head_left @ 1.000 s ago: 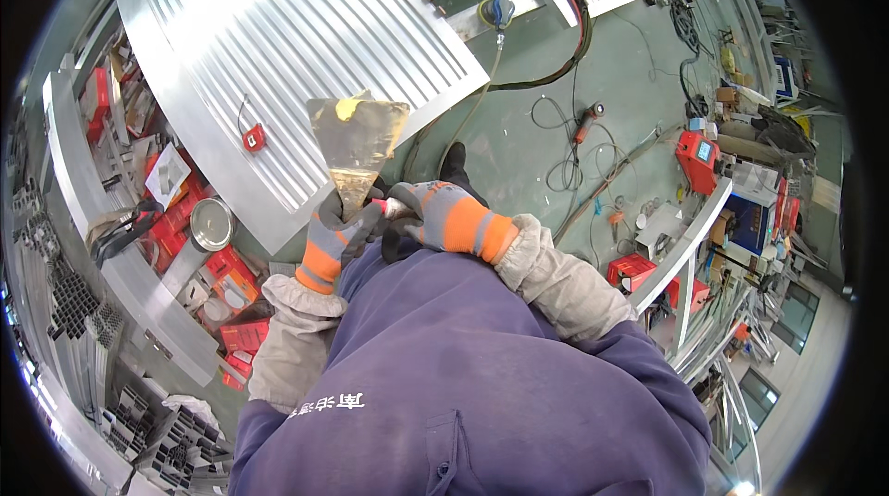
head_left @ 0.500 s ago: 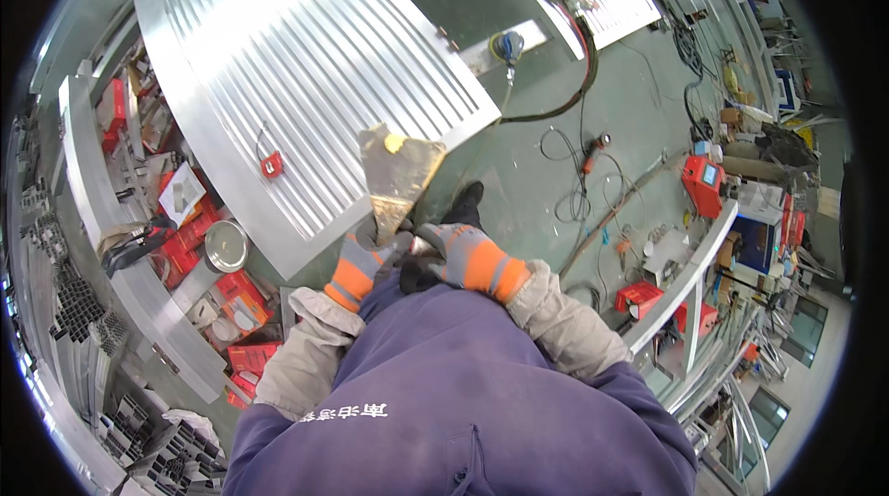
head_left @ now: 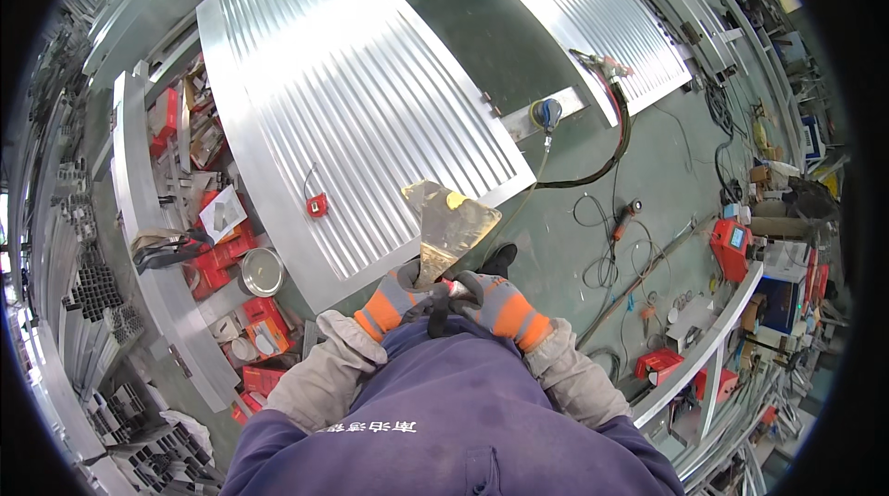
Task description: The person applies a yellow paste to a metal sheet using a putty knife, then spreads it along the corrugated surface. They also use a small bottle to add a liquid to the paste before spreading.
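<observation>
A fan-shaped scraper (head_left: 454, 226), dull metal with yellow smears, stands out ahead of me, its narrow end in my left hand (head_left: 398, 300). That gloved hand, grey and orange, is closed round it close to my body. Right beside it, my right hand (head_left: 505, 307), in a matching glove, has its fingers curled together. A small red and white thing (head_left: 455, 288) shows between the two hands; its kind is too hidden to tell. Beyond the scraper lies a large ribbed silver metal panel (head_left: 343, 107).
A red tape measure (head_left: 317, 205) lies on the panel. A round tin (head_left: 262, 272) and red boxes (head_left: 264, 325) are at left. Rightward, an orange power tool (head_left: 626, 219) and cables lie on the green floor. A blue sander (head_left: 546, 113) rests past the panel's corner.
The view has shifted, so the panel and floor things appear farther right and lower. Both hands stay close together, the scraper still in my left hand; more of the small red thing shows between them.
</observation>
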`<state>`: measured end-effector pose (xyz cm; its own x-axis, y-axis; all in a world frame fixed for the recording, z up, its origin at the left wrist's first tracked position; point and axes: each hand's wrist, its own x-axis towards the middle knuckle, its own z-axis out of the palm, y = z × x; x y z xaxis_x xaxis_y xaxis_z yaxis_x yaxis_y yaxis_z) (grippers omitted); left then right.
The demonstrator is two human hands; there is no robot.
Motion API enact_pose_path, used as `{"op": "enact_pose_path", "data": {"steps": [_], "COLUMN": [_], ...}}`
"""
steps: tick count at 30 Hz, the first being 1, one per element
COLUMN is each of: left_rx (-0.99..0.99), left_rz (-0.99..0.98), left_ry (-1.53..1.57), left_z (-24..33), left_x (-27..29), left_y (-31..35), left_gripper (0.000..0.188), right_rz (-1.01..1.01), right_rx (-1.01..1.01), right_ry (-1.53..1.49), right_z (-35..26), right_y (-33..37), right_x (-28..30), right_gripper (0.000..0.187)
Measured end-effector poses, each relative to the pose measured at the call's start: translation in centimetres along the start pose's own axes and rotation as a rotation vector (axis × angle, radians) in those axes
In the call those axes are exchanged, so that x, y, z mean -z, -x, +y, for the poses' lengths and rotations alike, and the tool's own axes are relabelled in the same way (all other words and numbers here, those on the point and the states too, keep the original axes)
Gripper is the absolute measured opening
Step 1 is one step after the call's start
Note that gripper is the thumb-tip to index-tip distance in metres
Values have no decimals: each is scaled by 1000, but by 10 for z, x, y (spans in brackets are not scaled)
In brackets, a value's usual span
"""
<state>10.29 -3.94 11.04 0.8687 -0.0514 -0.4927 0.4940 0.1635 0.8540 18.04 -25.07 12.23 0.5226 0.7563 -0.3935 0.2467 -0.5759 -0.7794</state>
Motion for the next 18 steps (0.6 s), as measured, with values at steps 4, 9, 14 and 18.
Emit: {"op": "enact_pose_path", "data": {"steps": [4,9,14,18], "left_rx": [31,-42,-54,22], "left_rz": [61,120,186,214], "left_ry": [-7,-130,-33,-71], "left_z": [2,9,0,3], "left_x": [2,-2,-4,8], "left_y": [2,-1,1,0], "left_gripper": [48,42,44,48], "right_rz": [57,93,134,194], "right_rx": [54,3,41,54], "right_ry": [45,195,149,-51], "right_z": [-5,-11,-27,13], "right_y": [-2,3,4,12], "right_x": [0,11,15,4], "right_gripper": [41,40,35,39]}}
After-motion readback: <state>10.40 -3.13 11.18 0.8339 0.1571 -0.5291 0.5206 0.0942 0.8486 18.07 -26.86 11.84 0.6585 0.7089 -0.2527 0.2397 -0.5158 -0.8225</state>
